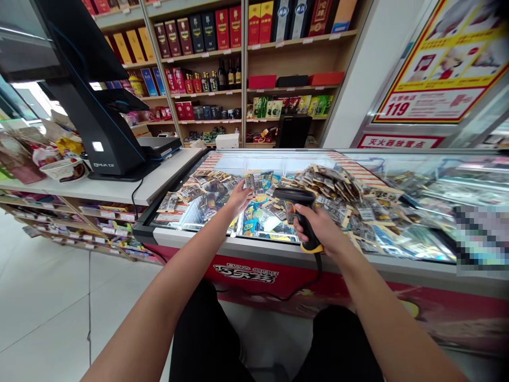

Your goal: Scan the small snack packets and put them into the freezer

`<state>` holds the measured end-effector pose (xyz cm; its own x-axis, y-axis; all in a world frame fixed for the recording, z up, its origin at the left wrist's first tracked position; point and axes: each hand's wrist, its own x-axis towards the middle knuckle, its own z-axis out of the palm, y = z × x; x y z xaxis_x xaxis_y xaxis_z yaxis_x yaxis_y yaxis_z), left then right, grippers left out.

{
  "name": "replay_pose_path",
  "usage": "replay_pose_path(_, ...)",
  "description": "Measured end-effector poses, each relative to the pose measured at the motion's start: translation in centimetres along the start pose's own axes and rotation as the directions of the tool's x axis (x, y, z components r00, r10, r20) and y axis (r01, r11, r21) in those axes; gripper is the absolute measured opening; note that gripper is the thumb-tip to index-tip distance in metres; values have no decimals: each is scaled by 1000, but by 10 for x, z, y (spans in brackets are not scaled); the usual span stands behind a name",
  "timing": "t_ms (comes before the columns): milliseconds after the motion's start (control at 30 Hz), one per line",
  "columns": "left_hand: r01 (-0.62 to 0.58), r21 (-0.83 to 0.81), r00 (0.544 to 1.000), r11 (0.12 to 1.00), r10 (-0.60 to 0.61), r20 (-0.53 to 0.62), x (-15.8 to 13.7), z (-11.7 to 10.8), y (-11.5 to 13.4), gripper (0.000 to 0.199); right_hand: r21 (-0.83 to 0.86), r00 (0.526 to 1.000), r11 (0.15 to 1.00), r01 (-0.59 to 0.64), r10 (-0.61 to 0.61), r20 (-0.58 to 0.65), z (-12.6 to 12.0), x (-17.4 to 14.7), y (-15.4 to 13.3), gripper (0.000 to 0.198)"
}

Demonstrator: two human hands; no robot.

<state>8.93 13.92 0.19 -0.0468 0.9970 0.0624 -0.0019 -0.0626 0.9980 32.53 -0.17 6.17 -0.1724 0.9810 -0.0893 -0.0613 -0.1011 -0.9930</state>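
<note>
My left hand (240,198) is closed on a small snack packet (254,181), held up over the glass lid of a chest freezer, its printed back toward me. In my right hand (320,228) is a black and yellow barcode scanner (296,197), gripped by the handle with its head pointing left toward the packet. A black cord (318,270) hangs from the handle. To the right lies a large heap of similar packets (330,183) on the glass, and a looser group of packets (207,185) lies at the left.
A red-fronted chest freezer (191,260) stands right in front of my knees. At left, a white counter (131,188) bears a black checkout terminal (107,132) and a bowl (66,168). Shelves of boxes and bottles (207,94) line the back wall.
</note>
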Motion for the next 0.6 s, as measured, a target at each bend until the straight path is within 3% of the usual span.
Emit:
replay_pose_path(100,97,-202,995,975,-96,13,-3,0,3,71,131,999,991,42,-39,-23,-27,-1,-7,42)
replay_pose_path(167,85,-210,996,974,-88,-5,-4,3,4,70,199,994,976,90,-74,-85,-53,-3,-12,45)
replay_pose_path(367,-35,78,999,996,33,30,-4,32,15,72,270,951,936,227,-152,-271,-122,-15,-17,43)
replay_pose_path(600,-201,347,979,916,180,90,-2,81,39,57,336,937,921,198,-77,-341,-133,-26,-8,29)
